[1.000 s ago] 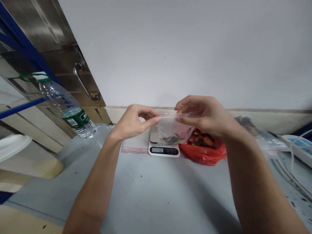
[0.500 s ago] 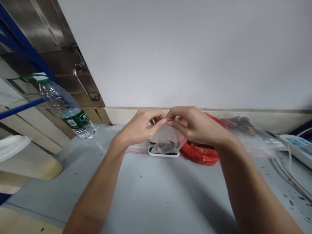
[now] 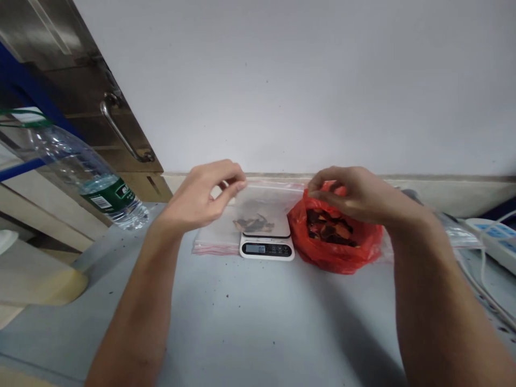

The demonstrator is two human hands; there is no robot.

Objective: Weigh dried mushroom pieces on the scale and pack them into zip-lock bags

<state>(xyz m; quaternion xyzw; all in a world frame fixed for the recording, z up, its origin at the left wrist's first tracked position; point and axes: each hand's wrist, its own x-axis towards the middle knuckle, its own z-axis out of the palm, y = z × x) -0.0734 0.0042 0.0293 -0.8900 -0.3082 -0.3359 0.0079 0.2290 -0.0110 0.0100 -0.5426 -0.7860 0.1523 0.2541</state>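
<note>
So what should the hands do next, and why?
Probably the right hand dips into the red bag for more dark pieces: it hovers at the bag's open mouth, while the clear zip bag on the scale holds only a few.

Clear bag (image 3: 262,207) now on scale (image 3: 266,243); hands apart.

Surface: a pale grey table (image 3: 258,322), speckled with dark crumbs.
Centre: a white scale (image 3: 266,247), with a clear zip bag (image 3: 262,207) laid on it.
Left: a water bottle (image 3: 88,180); flat empty bags (image 3: 213,239).
Right: a red bag (image 3: 334,242); a power strip (image 3: 494,236).
</note>
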